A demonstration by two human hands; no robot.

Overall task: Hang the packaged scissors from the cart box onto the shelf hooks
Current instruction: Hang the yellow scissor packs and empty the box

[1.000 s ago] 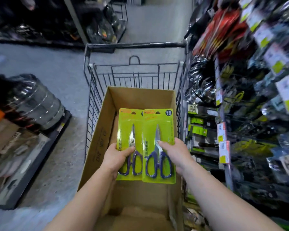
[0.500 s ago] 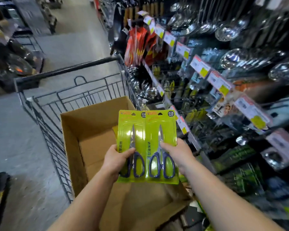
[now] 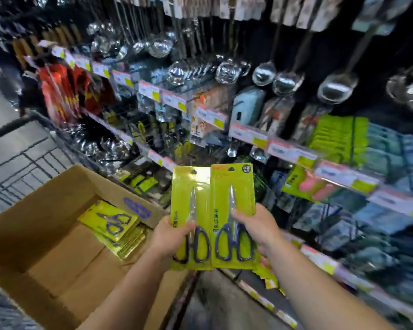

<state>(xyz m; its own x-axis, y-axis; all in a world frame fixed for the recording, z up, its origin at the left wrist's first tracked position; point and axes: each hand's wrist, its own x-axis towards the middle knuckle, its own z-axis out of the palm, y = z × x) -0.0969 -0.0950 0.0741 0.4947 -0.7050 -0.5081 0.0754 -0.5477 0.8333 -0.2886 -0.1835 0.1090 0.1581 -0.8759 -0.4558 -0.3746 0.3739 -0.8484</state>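
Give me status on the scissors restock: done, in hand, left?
Done: two scissor packs are out of the box. No pack can be confirmed hung; the shelf is blurred.
In hand: the left hand grips the left pack and the right hand grips the right pack, both upright, facing the shelf.
Left: hang these two, then the stack of packs in the cardboard box.
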